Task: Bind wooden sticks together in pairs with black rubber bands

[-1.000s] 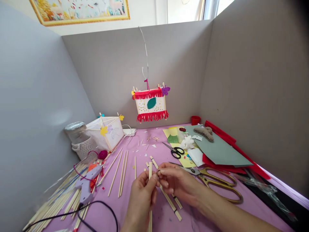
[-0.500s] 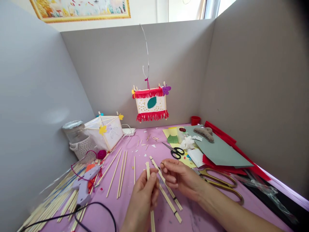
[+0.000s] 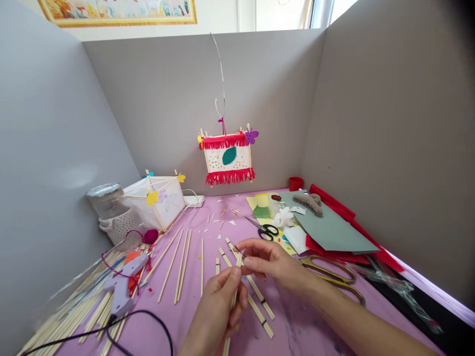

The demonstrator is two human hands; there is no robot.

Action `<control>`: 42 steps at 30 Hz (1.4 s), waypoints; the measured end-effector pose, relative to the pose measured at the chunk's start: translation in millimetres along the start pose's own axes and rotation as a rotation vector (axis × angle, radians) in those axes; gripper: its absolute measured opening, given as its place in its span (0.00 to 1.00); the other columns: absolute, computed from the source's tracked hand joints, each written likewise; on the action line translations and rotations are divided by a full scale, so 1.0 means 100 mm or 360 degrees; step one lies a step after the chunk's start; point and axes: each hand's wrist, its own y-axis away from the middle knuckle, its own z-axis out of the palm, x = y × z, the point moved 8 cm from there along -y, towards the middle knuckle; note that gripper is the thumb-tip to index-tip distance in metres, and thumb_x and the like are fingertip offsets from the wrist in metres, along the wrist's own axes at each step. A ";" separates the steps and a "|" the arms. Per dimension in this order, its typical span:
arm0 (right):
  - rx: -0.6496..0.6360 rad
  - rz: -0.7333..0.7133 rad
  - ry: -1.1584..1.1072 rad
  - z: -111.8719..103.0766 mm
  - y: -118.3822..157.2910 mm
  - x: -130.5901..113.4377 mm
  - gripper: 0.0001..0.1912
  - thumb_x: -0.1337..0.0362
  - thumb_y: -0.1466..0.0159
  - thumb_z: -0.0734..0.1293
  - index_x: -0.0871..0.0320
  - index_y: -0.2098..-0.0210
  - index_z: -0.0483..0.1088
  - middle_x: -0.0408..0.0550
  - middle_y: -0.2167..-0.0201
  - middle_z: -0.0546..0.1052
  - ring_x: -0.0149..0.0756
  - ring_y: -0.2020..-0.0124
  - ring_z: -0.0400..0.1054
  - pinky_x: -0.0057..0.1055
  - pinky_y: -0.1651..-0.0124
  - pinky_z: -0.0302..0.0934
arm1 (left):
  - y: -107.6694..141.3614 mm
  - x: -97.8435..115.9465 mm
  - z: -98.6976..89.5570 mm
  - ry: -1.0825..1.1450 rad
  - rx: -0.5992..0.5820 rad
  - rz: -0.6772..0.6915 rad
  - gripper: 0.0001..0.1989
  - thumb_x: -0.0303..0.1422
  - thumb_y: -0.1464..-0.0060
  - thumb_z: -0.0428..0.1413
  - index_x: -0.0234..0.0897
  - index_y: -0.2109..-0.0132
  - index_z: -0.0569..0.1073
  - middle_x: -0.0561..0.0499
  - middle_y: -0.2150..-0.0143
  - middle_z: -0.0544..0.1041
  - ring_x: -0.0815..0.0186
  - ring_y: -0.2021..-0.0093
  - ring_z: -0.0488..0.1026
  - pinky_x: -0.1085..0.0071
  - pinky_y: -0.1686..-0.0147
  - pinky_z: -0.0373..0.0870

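Note:
My left hand [image 3: 222, 301] is closed around a small bunch of pale wooden sticks [image 3: 227, 343], its thumb near their upper end. My right hand [image 3: 263, 259] touches the top of this bunch, its thumb and fingertips pinching a thin dark band or thread [image 3: 238, 250]. Under and beside the hands lie joined stick pairs [image 3: 260, 314] with black bands around their ends. A single stick [image 3: 202, 267] and several more sticks [image 3: 182, 267] lie to the left.
A lilac glue gun [image 3: 124, 287] with a black cable lies left, by a stick pile [image 3: 52, 321]. Black scissors [image 3: 267, 231], gold-handled scissors [image 3: 334, 277] and grey-green sheets [image 3: 330, 227] are right. A paper lantern [image 3: 229, 158] hangs ahead; another [image 3: 163, 198] stands left.
My right hand has moved left onto the top of the held sticks with the dark band. The bunch has tilted, uncovering a banded stick end behind my left hand. The view has shifted slightly.

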 end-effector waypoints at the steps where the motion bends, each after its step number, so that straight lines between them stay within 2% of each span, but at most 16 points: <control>1: -0.0008 0.0006 0.0019 0.00 0.00 0.01 0.15 0.59 0.43 0.69 0.56 0.58 0.70 0.38 0.75 0.64 0.24 0.76 0.60 0.23 0.74 0.51 | 0.00 0.00 0.00 -0.0010 0.0005 -0.0011 0.18 0.47 0.49 0.52 0.35 0.72 0.66 0.59 0.82 0.60 0.80 0.88 0.43 0.78 0.89 0.38; 5: -0.0007 -0.0022 0.0188 0.00 0.00 -0.02 0.11 0.60 0.42 0.67 0.57 0.60 0.70 0.41 0.74 0.67 0.29 0.71 0.65 0.23 0.73 0.53 | 0.01 -0.03 0.00 -0.0011 -0.0008 -0.0060 0.14 0.44 0.49 0.53 0.36 0.68 0.66 0.60 0.82 0.60 0.80 0.87 0.42 0.78 0.87 0.36; 8: 0.0047 -0.0257 0.0587 0.00 0.04 -0.18 0.06 0.63 0.40 0.65 0.57 0.64 0.72 0.43 0.71 0.69 0.29 0.71 0.63 0.26 0.69 0.56 | 0.02 -0.04 0.02 0.0011 -0.0036 -0.0060 0.12 0.42 0.48 0.52 0.37 0.63 0.65 0.60 0.80 0.61 0.79 0.86 0.43 0.78 0.87 0.36; 11: 0.0029 -0.0525 0.0933 0.07 0.09 -0.32 0.08 0.68 0.39 0.63 0.57 0.63 0.73 0.43 0.72 0.68 0.28 0.72 0.61 0.26 0.68 0.55 | 0.01 -0.01 0.02 0.0029 -0.0015 0.0023 0.14 0.41 0.47 0.51 0.38 0.57 0.64 0.60 0.81 0.62 0.79 0.86 0.42 0.78 0.87 0.37; 14: -0.0025 -0.0520 0.0948 0.12 0.11 -0.29 0.08 0.71 0.40 0.63 0.58 0.64 0.73 0.43 0.72 0.68 0.28 0.72 0.61 0.25 0.70 0.55 | 0.01 0.05 0.02 0.0020 -0.0001 0.0132 0.16 0.40 0.47 0.52 0.39 0.53 0.61 0.61 0.81 0.62 0.79 0.87 0.43 0.79 0.87 0.37; 17: -0.0012 -0.0441 0.0798 0.10 0.09 -0.24 0.06 0.72 0.41 0.63 0.59 0.67 0.72 0.42 0.72 0.68 0.28 0.71 0.61 0.25 0.69 0.55 | 0.01 0.10 0.01 0.0012 -0.0005 0.0209 0.18 0.39 0.47 0.52 0.39 0.52 0.60 0.61 0.81 0.63 0.79 0.87 0.44 0.79 0.87 0.38; 23: -0.0051 -0.0309 0.0565 0.07 0.05 -0.19 0.02 0.69 0.41 0.65 0.60 0.69 0.70 0.43 0.70 0.69 0.28 0.70 0.60 0.27 0.67 0.54 | 0.01 0.15 -0.04 0.0051 0.0027 0.0306 0.14 0.38 0.46 0.52 0.37 0.55 0.62 0.59 0.78 0.66 0.80 0.86 0.46 0.79 0.87 0.41; 29: -0.0160 -0.0051 0.0124 0.09 0.02 -0.02 0.06 0.64 0.42 0.67 0.61 0.69 0.67 0.40 0.76 0.66 0.25 0.76 0.55 0.24 0.74 0.50 | 0.02 0.16 -0.07 0.0095 0.0063 0.0310 0.12 0.37 0.46 0.52 0.36 0.57 0.63 0.58 0.78 0.67 0.80 0.87 0.47 0.79 0.87 0.41; 32: -0.0148 0.0077 -0.0113 0.07 0.00 0.10 0.08 0.63 0.43 0.68 0.61 0.70 0.66 0.38 0.80 0.65 0.24 0.80 0.55 0.23 0.76 0.49 | 0.01 0.18 -0.10 0.0152 0.0083 0.0310 0.13 0.37 0.47 0.53 0.36 0.56 0.63 0.58 0.77 0.68 0.81 0.87 0.46 0.80 0.87 0.41; 35: -0.0150 0.0309 -0.0471 0.06 -0.02 0.24 0.07 0.65 0.43 0.66 0.61 0.73 0.64 0.36 0.83 0.61 0.22 0.84 0.51 0.22 0.80 0.45 | 0.01 0.20 -0.11 0.0207 0.0098 0.0320 0.14 0.37 0.47 0.53 0.36 0.56 0.63 0.58 0.77 0.68 0.81 0.87 0.46 0.79 0.86 0.39; 38: -0.0252 0.0535 -0.0773 0.11 -0.01 0.34 0.07 0.68 0.45 0.64 0.61 0.77 0.61 0.35 0.84 0.59 0.19 0.87 0.43 0.22 0.83 0.38 | 0.03 0.20 -0.09 0.0185 0.0062 0.0315 0.13 0.38 0.46 0.52 0.36 0.56 0.63 0.57 0.77 0.69 0.81 0.87 0.47 0.79 0.86 0.38; 42: -0.0368 0.0649 -0.0889 0.14 0.01 0.33 0.06 0.70 0.47 0.62 0.62 0.80 0.61 0.34 0.86 0.56 0.19 0.88 0.38 0.21 0.84 0.35 | 0.05 0.21 0.01 -0.0084 -0.0117 0.0321 0.14 0.40 0.46 0.52 0.35 0.58 0.64 0.54 0.76 0.72 0.81 0.88 0.49 0.79 0.87 0.39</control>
